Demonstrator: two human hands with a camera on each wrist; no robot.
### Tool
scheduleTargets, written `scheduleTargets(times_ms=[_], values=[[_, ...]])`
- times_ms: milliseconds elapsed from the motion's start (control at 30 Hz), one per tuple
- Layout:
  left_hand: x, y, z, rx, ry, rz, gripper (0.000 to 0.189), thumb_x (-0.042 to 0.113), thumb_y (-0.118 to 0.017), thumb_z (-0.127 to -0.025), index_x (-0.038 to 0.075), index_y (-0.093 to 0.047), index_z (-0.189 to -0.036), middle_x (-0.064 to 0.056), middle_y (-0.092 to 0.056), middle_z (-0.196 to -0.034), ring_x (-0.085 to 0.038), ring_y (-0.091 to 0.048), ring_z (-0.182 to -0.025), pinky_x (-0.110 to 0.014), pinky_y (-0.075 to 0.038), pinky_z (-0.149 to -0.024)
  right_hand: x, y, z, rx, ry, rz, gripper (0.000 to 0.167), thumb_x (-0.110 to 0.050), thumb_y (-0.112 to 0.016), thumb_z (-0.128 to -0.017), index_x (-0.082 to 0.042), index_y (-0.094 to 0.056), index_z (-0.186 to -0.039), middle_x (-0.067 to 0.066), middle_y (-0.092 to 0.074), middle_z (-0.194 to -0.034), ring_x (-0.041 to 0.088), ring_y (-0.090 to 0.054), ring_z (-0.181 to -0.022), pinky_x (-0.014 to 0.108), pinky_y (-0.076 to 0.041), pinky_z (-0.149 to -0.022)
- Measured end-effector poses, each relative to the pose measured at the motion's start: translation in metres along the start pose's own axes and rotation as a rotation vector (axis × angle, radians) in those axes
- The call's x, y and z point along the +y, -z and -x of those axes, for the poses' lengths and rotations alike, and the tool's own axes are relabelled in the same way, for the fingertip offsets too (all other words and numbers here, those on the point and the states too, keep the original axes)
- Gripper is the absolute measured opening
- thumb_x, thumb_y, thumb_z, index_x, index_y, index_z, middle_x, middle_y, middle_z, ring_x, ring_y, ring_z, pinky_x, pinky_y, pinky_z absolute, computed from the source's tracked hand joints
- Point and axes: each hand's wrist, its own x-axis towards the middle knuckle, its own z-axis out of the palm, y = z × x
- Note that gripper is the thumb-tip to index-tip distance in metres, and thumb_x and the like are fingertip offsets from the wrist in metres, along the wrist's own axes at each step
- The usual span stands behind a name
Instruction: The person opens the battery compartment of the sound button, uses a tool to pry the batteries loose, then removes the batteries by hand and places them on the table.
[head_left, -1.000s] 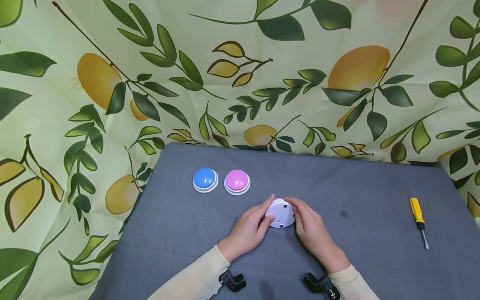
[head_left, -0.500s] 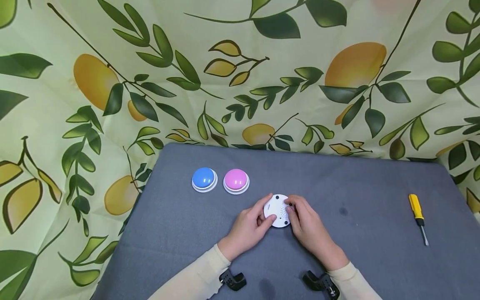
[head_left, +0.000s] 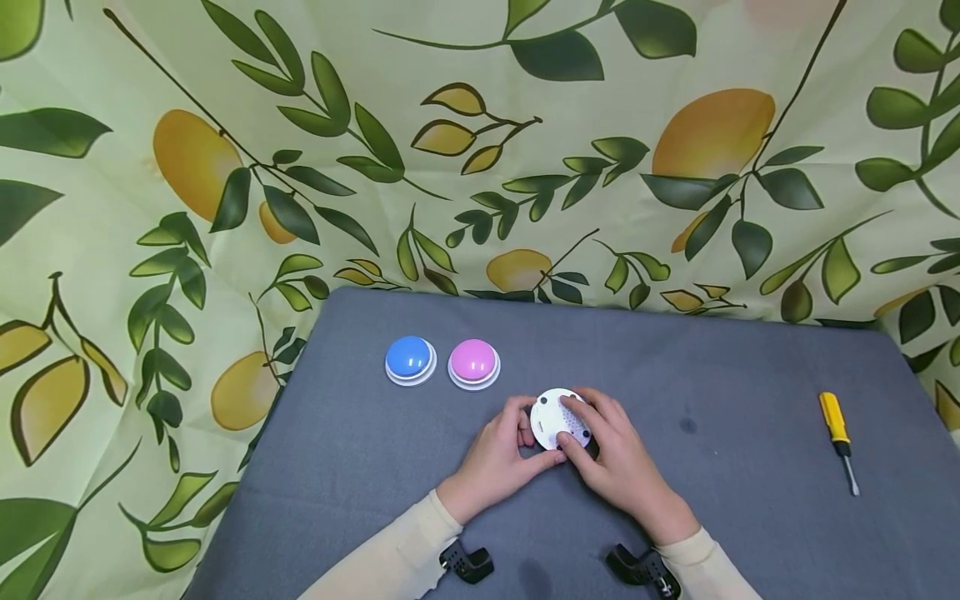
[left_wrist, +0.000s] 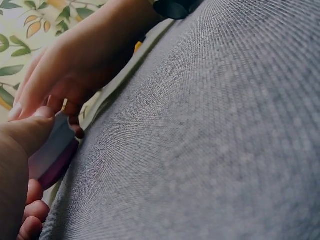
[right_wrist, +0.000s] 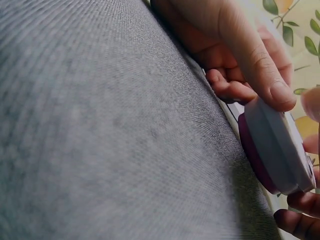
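Observation:
Both hands hold a round buzzer button (head_left: 553,421), its white underside turned up towards the head camera, showing small holes and dark feet. Its purple dome (right_wrist: 252,155) faces down in the right wrist view. My left hand (head_left: 491,458) grips it at the left and near edge, thumb along the rim and fingers curled beside it. Holding it from the right, my right hand (head_left: 630,467) has thumb and forefinger on the underside, while its other fingers are largely hidden behind the rim. A blue buzzer button (head_left: 409,358) and a pink buzzer button (head_left: 473,362) stand dome up, farther left.
A yellow-handled screwdriver (head_left: 835,421) lies at the right of the grey cloth-covered table (head_left: 735,500). Behind the table hangs a curtain (head_left: 465,200) printed with leaves and fruit. Black straps with cameras (head_left: 468,561) sit at both wrists.
The held button has tilted and turned, bringing its underside into fuller view. My right thumb and forefinger have moved onto the underside; my left thumb has slid down to the near edge.

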Motion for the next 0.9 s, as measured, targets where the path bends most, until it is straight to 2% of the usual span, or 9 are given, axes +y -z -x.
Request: scheduleTargets(times_ms=[133, 333, 433, 533, 633, 767, 900], values=[[0.0002, -0.0013, 0.0013, 0.010, -0.003, -0.031, 0.069, 0.030, -0.098, -0.085, 0.009, -0.052, -0.132, -0.002, -0.058, -0.100, -0.011, -0.056, -0.092, -0.024, -0.051, -0.082, 0.0005, 0.0006, 0.0006, -0.018, 0.012, 0.006, 0.061, -0.023, -0.088, -0.090, -0.007, -0.067, -0.146, 0.019, -0.058, -0.150, 0.038, -0.058, -0.125, 0.052, -0.048, -0.096], [0.0002, -0.0024, 0.0024, 0.012, -0.002, -0.080, 0.068, 0.028, -0.098, -0.083, 0.007, -0.051, -0.127, -0.007, -0.056, -0.113, -0.018, -0.055, -0.104, -0.031, -0.052, -0.093, 0.0002, 0.0011, 0.0007, -0.038, 0.037, 0.008, 0.068, -0.027, -0.089, -0.088, -0.007, -0.066, -0.149, 0.019, -0.055, -0.156, 0.040, -0.055, -0.131, 0.054, -0.046, -0.101], [0.0006, -0.0021, 0.0019, -0.006, 0.018, -0.067, 0.076, 0.027, -0.098, -0.081, 0.005, -0.050, -0.136, -0.009, -0.057, -0.121, -0.018, -0.055, -0.109, -0.033, -0.051, -0.096, 0.0002, 0.0017, 0.0013, -0.044, 0.050, 0.006, 0.069, -0.026, -0.090, -0.087, -0.008, -0.066, -0.149, 0.018, -0.055, -0.158, 0.039, -0.056, -0.133, 0.053, -0.046, -0.102], [0.0010, -0.0010, 0.0009, -0.033, 0.026, -0.060, 0.090, 0.027, -0.097, -0.082, 0.002, -0.045, -0.152, -0.011, -0.059, -0.138, -0.019, -0.058, -0.118, -0.036, -0.051, -0.103, 0.0000, 0.0023, 0.0016, -0.051, 0.060, -0.010, 0.064, -0.025, -0.091, -0.086, -0.008, -0.070, -0.143, 0.018, -0.057, -0.157, 0.038, -0.058, -0.134, 0.051, -0.046, -0.104], [0.0017, 0.0007, 0.0006, -0.065, 0.011, -0.076, 0.101, 0.028, -0.095, -0.084, 0.001, -0.039, -0.163, -0.014, -0.056, -0.154, -0.023, -0.058, -0.131, -0.041, -0.050, -0.110, -0.0006, 0.0033, 0.0017, -0.069, 0.056, -0.032, 0.057, -0.025, -0.091, -0.086, -0.011, -0.071, -0.138, 0.018, -0.056, -0.158, 0.036, -0.057, -0.138, 0.045, -0.045, -0.110], [0.0023, 0.0029, 0.0004, -0.116, -0.016, -0.105, 0.105, 0.032, -0.094, -0.086, 0.002, -0.034, -0.167, -0.016, -0.049, -0.164, -0.028, -0.051, -0.147, -0.045, -0.045, -0.119, -0.0019, 0.0047, 0.0009, -0.093, 0.069, -0.039, 0.055, -0.024, -0.089, -0.088, -0.013, -0.072, -0.139, 0.017, -0.052, -0.162, 0.036, -0.053, -0.144, 0.038, -0.040, -0.117], [0.0026, 0.0042, 0.0002, -0.141, 0.004, -0.098, 0.103, 0.032, -0.092, -0.089, 0.004, -0.034, -0.169, -0.015, -0.046, -0.168, -0.027, -0.045, -0.153, -0.045, -0.042, -0.122, -0.0020, 0.0052, -0.0011, -0.087, 0.111, -0.029, 0.054, -0.023, -0.086, -0.088, -0.013, -0.073, -0.139, 0.019, -0.053, -0.159, 0.040, -0.049, -0.143, 0.048, -0.039, -0.116]])
